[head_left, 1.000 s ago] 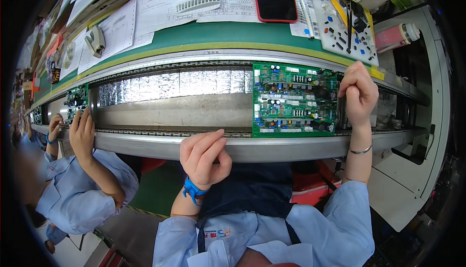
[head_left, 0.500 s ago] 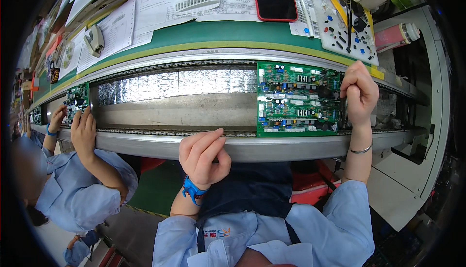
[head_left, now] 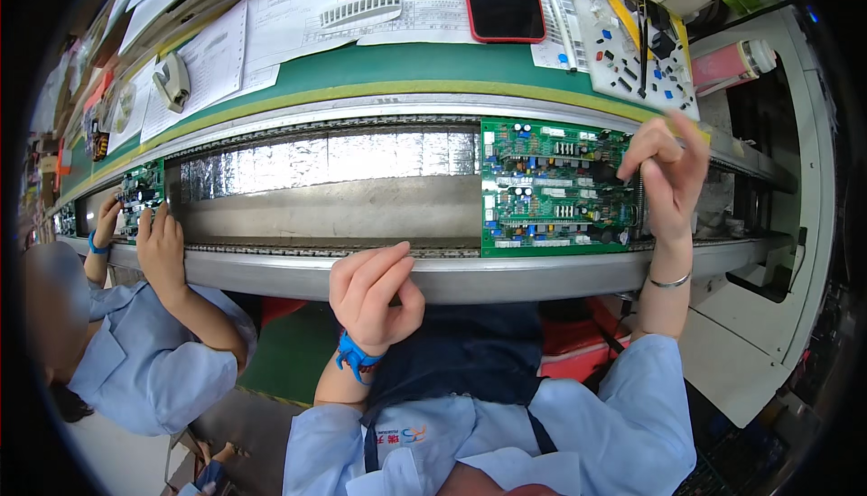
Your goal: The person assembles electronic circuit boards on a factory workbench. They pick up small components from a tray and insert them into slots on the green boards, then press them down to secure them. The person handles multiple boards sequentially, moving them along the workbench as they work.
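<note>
A green circuit board (head_left: 533,180) crowded with white connectors, blue parts and dark components lies across the rails of a conveyor (head_left: 343,212). My right hand (head_left: 668,176) hovers over the board's right end. Its fingers are apart, one raised and blurred by motion, and nothing shows between them. On the conveyor's near metal rail (head_left: 470,275) rests my left hand (head_left: 375,297), left of the board and not touching it. Its fingers are curled in with the thumb close to them; whatever the palm may hold is hidden.
Beyond the conveyor, a green bench (head_left: 361,67) carries papers, a red-edged phone (head_left: 502,0), a white pen (head_left: 560,22), a stapler (head_left: 172,81) and a tray of small parts (head_left: 623,67) with tweezers. Left, a co-worker's hands (head_left: 161,248) work at another board (head_left: 143,191).
My right hand has loosened from a closed shape, with one finger lifted and the others reaching slightly left over the board's end. My left hand has hardly moved.
</note>
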`<state>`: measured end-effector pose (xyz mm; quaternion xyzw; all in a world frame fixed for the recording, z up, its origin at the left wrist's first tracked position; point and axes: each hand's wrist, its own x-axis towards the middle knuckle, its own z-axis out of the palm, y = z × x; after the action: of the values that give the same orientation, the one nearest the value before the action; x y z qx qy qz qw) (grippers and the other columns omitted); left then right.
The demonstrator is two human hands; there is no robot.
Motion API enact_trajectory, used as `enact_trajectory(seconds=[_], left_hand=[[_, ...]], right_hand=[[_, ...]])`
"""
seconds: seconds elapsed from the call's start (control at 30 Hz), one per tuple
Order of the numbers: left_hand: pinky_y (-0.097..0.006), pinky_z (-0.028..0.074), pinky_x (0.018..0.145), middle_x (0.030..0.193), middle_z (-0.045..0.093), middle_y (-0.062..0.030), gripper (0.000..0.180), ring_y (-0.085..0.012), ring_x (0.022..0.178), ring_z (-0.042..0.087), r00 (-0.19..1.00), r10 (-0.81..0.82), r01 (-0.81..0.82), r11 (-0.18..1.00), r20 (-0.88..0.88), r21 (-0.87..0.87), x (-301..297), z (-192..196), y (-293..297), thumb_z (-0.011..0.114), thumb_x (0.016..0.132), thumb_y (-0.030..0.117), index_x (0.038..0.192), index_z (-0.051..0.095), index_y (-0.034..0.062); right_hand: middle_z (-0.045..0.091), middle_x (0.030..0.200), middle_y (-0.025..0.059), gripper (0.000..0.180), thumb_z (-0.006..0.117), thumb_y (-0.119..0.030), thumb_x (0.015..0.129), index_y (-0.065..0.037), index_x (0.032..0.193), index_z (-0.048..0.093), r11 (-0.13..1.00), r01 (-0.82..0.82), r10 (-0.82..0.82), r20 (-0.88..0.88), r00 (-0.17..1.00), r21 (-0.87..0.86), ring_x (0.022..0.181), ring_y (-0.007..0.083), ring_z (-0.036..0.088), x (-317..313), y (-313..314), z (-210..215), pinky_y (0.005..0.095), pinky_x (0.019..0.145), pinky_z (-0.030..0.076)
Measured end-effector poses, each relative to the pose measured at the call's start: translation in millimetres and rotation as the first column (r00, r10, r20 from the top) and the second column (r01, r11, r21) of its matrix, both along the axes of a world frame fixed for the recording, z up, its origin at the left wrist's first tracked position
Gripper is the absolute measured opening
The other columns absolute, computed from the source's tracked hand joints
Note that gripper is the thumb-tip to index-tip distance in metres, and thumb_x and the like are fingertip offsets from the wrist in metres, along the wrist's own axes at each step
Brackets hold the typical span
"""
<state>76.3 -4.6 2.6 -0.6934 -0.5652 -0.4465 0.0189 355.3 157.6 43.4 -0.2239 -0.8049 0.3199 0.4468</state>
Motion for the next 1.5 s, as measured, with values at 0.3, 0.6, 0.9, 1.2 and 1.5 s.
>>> enact_trajectory(seconds=[0.3,0.6,0.9,1.2,1.5], left_hand=[[-0.035,0.048,0.076,0.096,0.067,-0.0112,0.027,-0.0269,0.083,0.059,1.0,0.002,-0.002,1.0,-0.03,-0.016,1,2,0,0.055,0.07,-0.008,0.094,0.061,0.0027],[-0.036,0.047,0.077,0.094,0.067,-0.0128,0.025,-0.0274,0.082,0.059,0.998,0.017,-0.018,1.0,-0.059,-0.006,3,3,2,0.055,0.071,-0.009,0.094,0.061,0.0009],[-0.034,0.047,0.076,0.097,0.068,-0.0092,0.031,-0.0255,0.083,0.06,0.996,0.057,-0.057,0.998,-0.075,0.007,1,-1,2,0.057,0.066,-0.007,0.094,0.063,0.0041],[-0.034,0.047,0.076,0.096,0.068,-0.0097,0.031,-0.0256,0.082,0.06,0.996,0.053,-0.052,0.999,-0.07,0.012,2,-2,2,0.057,0.066,-0.007,0.094,0.063,0.0037],[-0.033,0.048,0.074,0.095,0.068,-0.0094,0.032,-0.0251,0.08,0.061,0.997,0.048,-0.046,0.998,-0.056,0.033,1,-4,1,0.057,0.064,-0.008,0.093,0.064,0.0037]], right_hand=[[0.056,0.079,0.0052,0.109,0.048,0.011,0.085,-0.04,0.139,-0.032,0.993,-0.05,0.036,0.132,0.991,0.108,0.065,0.0144,0.045,3,-9,12,0.0292,0.065,0.04],[0.053,0.069,0.0068,0.058,0.054,0.011,0.073,-0.014,0.125,0.046,0.985,0.019,-0.03,0.062,0.998,0.17,0.058,0.0187,0.044,3,-15,20,0.0317,0.058,0.038],[0.051,0.065,0.0062,0.024,0.057,0.008,0.071,-0.002,0.09,0.067,0.971,0.186,-0.217,0.227,0.949,0.151,0.057,0.0215,0.046,-3,-16,31,0.0322,0.058,0.036],[0.057,0.078,0.0054,0.014,0.068,-0.006,0.075,-0.006,0.088,0.063,0.968,0.173,-0.24,0.472,0.848,0.182,0.074,0.023,0.052,-9,-7,21,0.0334,0.071,0.039],[0.057,0.076,0.0052,0.009,0.07,-0.007,0.076,-0.005,0.081,0.063,0.968,0.209,-0.251,0.516,0.819,0.14,0.075,0.0222,0.053,-7,-4,16,0.0326,0.072,0.041]])
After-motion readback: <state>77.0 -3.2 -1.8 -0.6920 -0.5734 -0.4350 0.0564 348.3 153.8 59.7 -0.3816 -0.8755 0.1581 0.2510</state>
